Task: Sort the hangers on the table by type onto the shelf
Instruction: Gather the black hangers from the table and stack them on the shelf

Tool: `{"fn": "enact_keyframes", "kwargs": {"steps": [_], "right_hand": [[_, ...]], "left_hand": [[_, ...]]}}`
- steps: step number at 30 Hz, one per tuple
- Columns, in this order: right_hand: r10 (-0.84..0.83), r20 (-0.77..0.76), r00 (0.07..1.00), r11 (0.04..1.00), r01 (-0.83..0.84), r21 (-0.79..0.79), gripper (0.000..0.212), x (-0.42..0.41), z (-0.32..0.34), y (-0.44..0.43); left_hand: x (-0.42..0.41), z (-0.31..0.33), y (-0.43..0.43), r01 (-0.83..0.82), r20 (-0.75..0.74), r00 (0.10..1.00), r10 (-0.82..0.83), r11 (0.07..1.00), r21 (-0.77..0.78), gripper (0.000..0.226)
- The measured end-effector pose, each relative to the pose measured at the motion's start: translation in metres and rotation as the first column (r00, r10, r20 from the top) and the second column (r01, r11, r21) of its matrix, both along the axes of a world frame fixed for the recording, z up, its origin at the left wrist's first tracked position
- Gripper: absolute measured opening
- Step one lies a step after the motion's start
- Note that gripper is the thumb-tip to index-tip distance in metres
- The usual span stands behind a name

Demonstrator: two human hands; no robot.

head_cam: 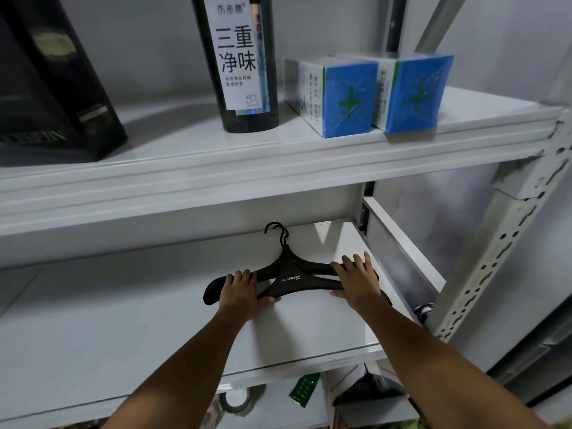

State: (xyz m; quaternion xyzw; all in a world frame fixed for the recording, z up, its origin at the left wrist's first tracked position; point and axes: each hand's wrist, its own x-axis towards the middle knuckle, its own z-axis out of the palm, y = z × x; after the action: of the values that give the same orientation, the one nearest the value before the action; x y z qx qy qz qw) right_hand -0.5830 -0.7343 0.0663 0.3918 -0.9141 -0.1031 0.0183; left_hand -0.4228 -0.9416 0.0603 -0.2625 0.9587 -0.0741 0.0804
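Black hangers [288,278], white shelf [154,320]

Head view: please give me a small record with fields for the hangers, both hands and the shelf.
hangers: black plastic hangers with white lettering, apparently two stacked, since two hooks show
place: lying on the white metal shelf's middle board, right part, hooks toward the back
left hand: grips the hangers' left arm
right hand: fingers laid flat over the right arm
upper board: dark bottle with white label, two blue-ended white boxes, black box
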Motion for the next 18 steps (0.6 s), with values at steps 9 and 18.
{"fn": "enact_keyframes", "kwargs": {"steps": [9,18], "right_hand": [[0.006,0.101,0.995,0.982,0.014,-0.19,0.064,0.012,0.034,0.007],[-0.086,0.043,0.995,0.93,0.096,-0.354,0.055,0.05,0.097,0.043]], "left_hand": [[-0.006,0.047,0.019,0.128,-0.124,0.986,-0.112,0.984,0.124,0.065],[-0.029,0.099,0.072,0.313,-0.255,0.931,-0.26,0.93,0.195,0.061]]}}
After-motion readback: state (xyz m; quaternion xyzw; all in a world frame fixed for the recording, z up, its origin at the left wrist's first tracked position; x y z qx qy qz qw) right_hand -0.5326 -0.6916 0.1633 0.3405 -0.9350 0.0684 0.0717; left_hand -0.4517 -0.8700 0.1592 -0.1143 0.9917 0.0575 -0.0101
